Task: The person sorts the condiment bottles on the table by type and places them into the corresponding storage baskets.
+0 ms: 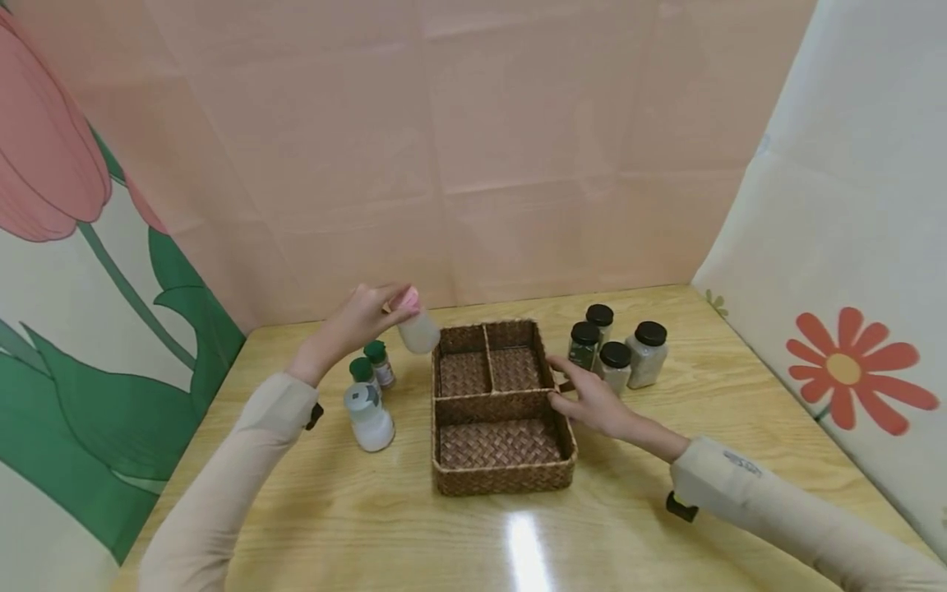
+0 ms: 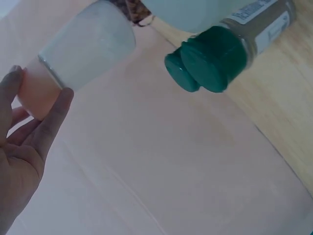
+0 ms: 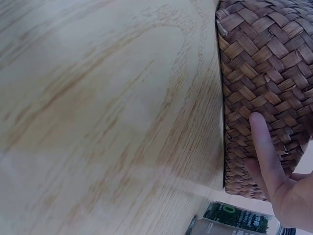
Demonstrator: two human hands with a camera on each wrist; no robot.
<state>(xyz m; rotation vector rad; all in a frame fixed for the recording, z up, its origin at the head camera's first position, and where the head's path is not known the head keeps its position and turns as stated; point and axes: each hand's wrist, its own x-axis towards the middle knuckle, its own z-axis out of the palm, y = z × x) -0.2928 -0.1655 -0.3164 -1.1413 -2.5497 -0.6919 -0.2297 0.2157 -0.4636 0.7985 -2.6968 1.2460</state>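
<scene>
My left hand (image 1: 367, 316) pinches the pink cap of a pale, translucent bottle (image 1: 419, 332), which hangs tilted beside the upper left corner of a brown woven basket (image 1: 503, 479). In the left wrist view the fingertips and thumb are on the cap of the same bottle (image 2: 90, 46). The basket has two small compartments at the back and one wide one in front. My right hand (image 1: 595, 401) touches the basket's right side, with fingers spread at its rim. The right wrist view has a finger lying against the woven wall (image 3: 266, 83).
Left of the basket stand two green-capped spice jars (image 1: 381, 364) and a white-filled jar (image 1: 370, 419) with a pale lid. Several black-capped jars (image 1: 647, 358) are grouped to the right, close behind my right hand. A pink backdrop (image 1: 518, 164) rises behind the wooden table (image 1: 355, 526).
</scene>
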